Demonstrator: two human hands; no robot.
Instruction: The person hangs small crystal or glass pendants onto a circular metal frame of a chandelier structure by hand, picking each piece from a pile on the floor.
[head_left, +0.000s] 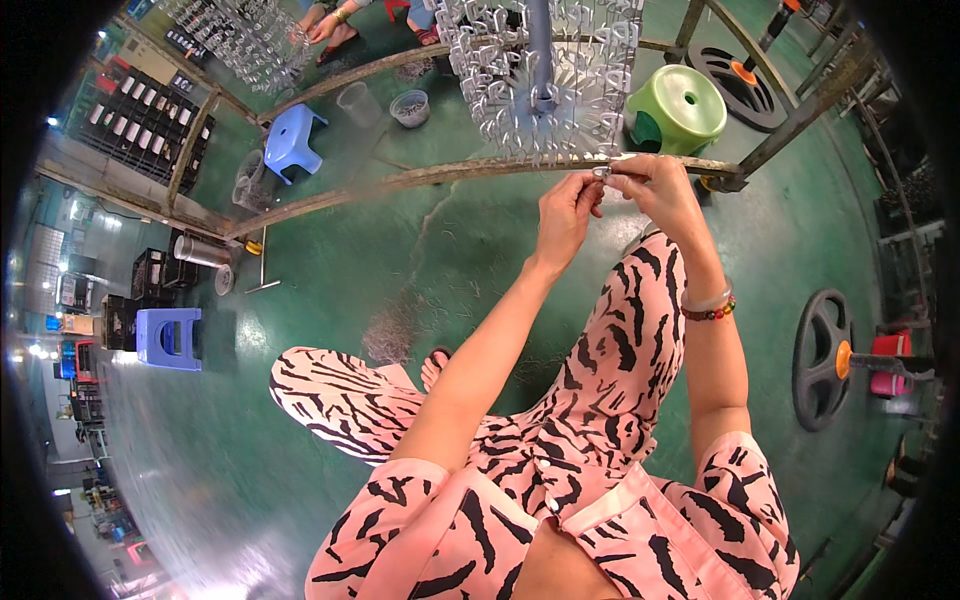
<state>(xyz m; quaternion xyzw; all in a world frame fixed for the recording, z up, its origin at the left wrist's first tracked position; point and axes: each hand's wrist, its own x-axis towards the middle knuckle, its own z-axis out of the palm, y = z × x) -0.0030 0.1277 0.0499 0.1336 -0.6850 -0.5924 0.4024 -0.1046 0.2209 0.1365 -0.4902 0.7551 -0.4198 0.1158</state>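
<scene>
Both my hands are raised together at the bottom edge of a hanging rack, which is covered in many small silvery metal pieces on prongs around a central post. My right hand pinches a small shiny metal part between thumb and fingertips. Close beside it, my left hand has its fingers curled and pressed together; what they hold, if anything, is hidden. A rusty metal frame bar passes just behind my hands.
A green stool stands right of the rack, a blue stool to its left. A clear tub holds small parts. Another person's hand touches a second loaded rack. A black handwheel stands at right.
</scene>
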